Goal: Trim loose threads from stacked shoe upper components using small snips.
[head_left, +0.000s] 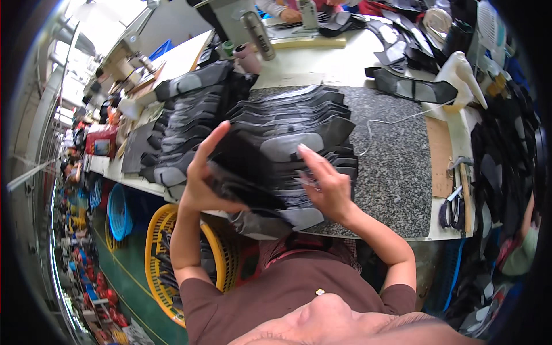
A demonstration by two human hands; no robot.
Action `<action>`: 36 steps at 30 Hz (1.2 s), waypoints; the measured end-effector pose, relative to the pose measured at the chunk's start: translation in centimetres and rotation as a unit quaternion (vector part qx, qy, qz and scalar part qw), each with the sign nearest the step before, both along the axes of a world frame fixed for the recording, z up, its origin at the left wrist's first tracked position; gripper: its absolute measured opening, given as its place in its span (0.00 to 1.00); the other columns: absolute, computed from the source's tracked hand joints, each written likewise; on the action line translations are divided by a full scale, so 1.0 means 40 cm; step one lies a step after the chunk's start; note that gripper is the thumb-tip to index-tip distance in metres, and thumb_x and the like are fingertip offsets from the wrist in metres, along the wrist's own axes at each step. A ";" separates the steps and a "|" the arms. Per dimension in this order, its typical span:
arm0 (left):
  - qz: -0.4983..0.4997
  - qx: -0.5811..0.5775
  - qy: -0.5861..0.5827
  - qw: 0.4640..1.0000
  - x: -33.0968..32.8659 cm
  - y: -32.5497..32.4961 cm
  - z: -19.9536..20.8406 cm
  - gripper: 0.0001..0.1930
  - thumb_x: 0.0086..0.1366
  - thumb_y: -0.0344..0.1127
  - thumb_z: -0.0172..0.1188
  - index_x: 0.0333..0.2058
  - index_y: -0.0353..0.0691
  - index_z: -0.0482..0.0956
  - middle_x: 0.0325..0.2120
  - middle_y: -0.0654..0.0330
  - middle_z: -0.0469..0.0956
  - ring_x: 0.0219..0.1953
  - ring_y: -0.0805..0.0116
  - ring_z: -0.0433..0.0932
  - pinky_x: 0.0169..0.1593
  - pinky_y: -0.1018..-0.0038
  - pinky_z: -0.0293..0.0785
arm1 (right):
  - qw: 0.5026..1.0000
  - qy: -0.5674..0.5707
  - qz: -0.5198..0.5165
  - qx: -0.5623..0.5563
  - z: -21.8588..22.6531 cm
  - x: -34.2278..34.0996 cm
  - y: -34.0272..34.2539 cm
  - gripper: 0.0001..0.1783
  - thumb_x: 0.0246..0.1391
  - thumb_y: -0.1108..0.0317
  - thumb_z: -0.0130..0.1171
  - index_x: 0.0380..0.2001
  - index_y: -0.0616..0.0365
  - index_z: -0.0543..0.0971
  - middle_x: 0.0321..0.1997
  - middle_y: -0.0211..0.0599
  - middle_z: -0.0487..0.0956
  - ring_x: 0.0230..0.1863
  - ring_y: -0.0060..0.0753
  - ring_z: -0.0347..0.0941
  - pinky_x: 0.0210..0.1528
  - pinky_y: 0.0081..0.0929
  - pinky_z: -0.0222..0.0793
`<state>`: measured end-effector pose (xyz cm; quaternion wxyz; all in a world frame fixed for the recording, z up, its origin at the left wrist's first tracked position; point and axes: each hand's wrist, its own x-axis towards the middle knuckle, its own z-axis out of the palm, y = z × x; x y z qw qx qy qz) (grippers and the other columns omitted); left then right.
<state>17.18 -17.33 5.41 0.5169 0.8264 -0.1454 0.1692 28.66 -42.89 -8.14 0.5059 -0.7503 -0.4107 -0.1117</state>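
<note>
My left hand [201, 184] is spread around a bundle of black fabric pieces [244, 164], which tilts up and is smeared by motion. The pieces look like cut shoe uppers. To its right my right hand [330, 187] hovers over a long row of overlapping black-and-grey upper pieces [290, 146]. Its index finger is stretched out towards a grey panel, apart from the other fingers, which are blurred. I make out nothing firmly held in it. Under the bundle, at the table's near edge, more grey pieces [302, 218] show.
A second row of upper pieces [192, 118] lies to the left. A speckled grey board [394, 167] carries a single piece [411, 86] and a white cord. Scissors [452, 210] lie at the right edge. A steel flask [257, 35] stands behind; a yellow basket [154, 253] sits below left. Opposite, another person's hand [291, 15] shows.
</note>
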 end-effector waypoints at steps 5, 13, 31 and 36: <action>0.132 0.102 -0.094 0.982 -0.081 0.096 -0.013 0.55 0.49 0.38 0.83 0.70 0.24 0.60 0.58 0.44 0.78 0.58 0.57 0.80 0.66 0.60 0.73 | 0.994 -0.031 -0.006 -0.104 -0.073 -0.003 0.138 0.38 0.62 0.67 0.61 0.75 0.48 0.64 0.75 0.34 0.71 0.42 0.39 0.87 0.31 0.31 0.80; -0.044 -0.299 -0.213 0.929 -0.626 0.276 0.141 0.33 0.80 0.55 0.46 0.77 0.52 0.55 0.30 0.60 0.80 0.27 0.62 0.76 0.40 0.69 0.71 | 0.986 0.011 0.007 -0.168 -0.038 -0.021 0.138 0.43 0.58 0.78 0.55 0.77 0.46 0.61 0.77 0.41 0.66 0.56 0.52 0.82 0.40 0.42 0.82; 0.143 0.335 0.628 0.688 -1.196 0.320 -0.464 0.47 0.26 0.39 0.87 0.53 0.42 0.80 0.49 0.49 0.83 0.56 0.45 0.80 0.59 0.56 0.79 | 0.988 0.145 0.052 0.026 -0.104 0.055 -0.112 0.10 0.72 0.75 0.52 0.47 0.64 0.82 0.45 0.40 0.85 0.45 0.30 0.83 0.45 0.25 0.77; 0.186 0.386 0.675 0.600 -1.015 0.269 -0.332 0.42 0.31 0.34 0.86 0.53 0.44 0.83 0.45 0.57 0.87 0.52 0.56 0.84 0.56 0.59 0.81 | 0.976 0.216 0.015 -0.005 -0.067 0.113 -0.148 0.11 0.76 0.69 0.49 0.45 0.58 0.82 0.22 0.23 0.71 0.25 0.13 0.64 0.27 0.19 0.57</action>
